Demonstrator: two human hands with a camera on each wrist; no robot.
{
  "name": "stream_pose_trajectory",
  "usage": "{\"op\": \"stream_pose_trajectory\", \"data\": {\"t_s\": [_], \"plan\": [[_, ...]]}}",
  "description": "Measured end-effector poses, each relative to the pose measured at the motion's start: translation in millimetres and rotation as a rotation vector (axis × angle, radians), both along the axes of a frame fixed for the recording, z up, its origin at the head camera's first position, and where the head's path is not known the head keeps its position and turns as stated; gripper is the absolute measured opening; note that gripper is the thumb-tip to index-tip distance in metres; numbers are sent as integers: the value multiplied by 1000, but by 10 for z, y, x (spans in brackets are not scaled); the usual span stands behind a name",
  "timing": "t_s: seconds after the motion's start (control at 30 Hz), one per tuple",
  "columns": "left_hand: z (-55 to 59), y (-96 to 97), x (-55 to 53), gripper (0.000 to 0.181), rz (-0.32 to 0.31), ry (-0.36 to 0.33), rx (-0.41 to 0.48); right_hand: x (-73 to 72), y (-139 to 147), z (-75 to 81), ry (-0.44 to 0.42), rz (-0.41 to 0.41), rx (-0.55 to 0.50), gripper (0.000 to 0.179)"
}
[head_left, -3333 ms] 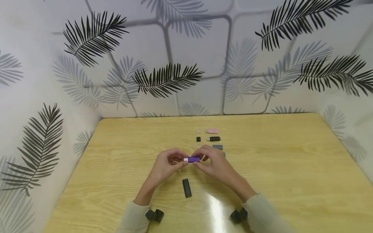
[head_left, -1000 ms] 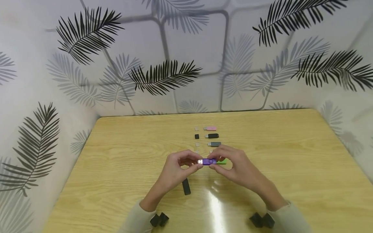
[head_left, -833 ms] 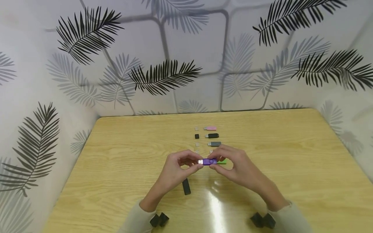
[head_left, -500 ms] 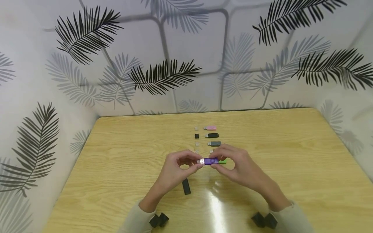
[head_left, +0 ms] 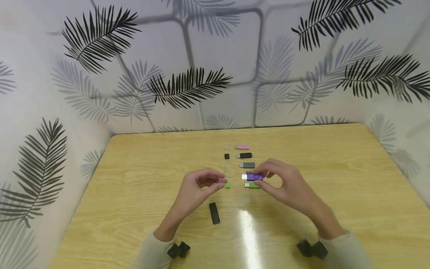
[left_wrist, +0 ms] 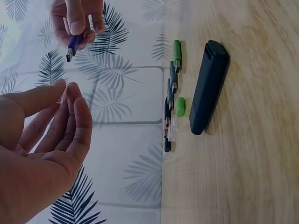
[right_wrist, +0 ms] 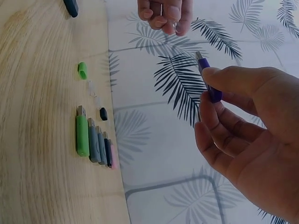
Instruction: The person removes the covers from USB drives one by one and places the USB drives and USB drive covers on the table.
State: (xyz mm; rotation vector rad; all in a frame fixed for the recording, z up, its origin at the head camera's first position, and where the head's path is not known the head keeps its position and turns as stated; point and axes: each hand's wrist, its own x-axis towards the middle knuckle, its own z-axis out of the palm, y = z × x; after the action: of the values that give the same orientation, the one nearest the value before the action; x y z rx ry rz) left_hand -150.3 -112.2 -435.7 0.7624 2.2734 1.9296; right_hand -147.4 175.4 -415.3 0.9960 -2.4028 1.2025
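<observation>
My right hand (head_left: pixel 285 183) pinches a purple USB flash drive (head_left: pixel 253 176) between thumb and fingers, its bare metal plug pointing left. In the right wrist view the purple flash drive (right_wrist: pixel 211 84) is held up above the table. Just to the left, my left hand (head_left: pixel 198 190) pinches a small clear cap (right_wrist: pixel 176 27) at its fingertips, mostly hidden by them. A gap separates the cap from the plug. Under the right hand lies a green flash drive (head_left: pixel 252 185); a green cap (head_left: pixel 228 185) sits by the left fingertips.
Behind the hands, pink (head_left: pixel 242 147), black (head_left: pixel 244 155) and grey (head_left: pixel 248 165) flash drives lie in a column, with another grey one (right_wrist: pixel 94 142) partly covered. Caps, including a black cap (head_left: pixel 226 156), line up left of them. A long black stick (head_left: pixel 214 213) lies nearer me.
The clear cap has come off the purple flash drive's plug. My right hand has moved right and away with the drive; my left hand has drawn slightly left, uncovering the green cap.
</observation>
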Motion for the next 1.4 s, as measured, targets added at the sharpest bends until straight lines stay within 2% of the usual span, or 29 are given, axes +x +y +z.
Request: {"op": "stream_pose_trajectory", "data": {"t_s": [0.37,0.67,0.77,1.0,1.2,1.4], "plan": [[-106,9,-6,17,27,-36,-77,-24,-17,-119,-24,-15,8,27],[-194,73,-10,16,85,-70,-194,15,40,-270,-140,-60,8,25],[-223,95,-13,15,104,-56,-219,29,61,-321,-165,-90,16,23],[-281,141,-6,13,150,-95,-291,41,77,-467,-207,-127,36,23],[-309,179,-37,11,157,-77,-386,59,73,-567,-267,-147,65,24],[-321,203,-56,8,124,-53,-474,71,61,-640,-335,-151,87,22]]}}
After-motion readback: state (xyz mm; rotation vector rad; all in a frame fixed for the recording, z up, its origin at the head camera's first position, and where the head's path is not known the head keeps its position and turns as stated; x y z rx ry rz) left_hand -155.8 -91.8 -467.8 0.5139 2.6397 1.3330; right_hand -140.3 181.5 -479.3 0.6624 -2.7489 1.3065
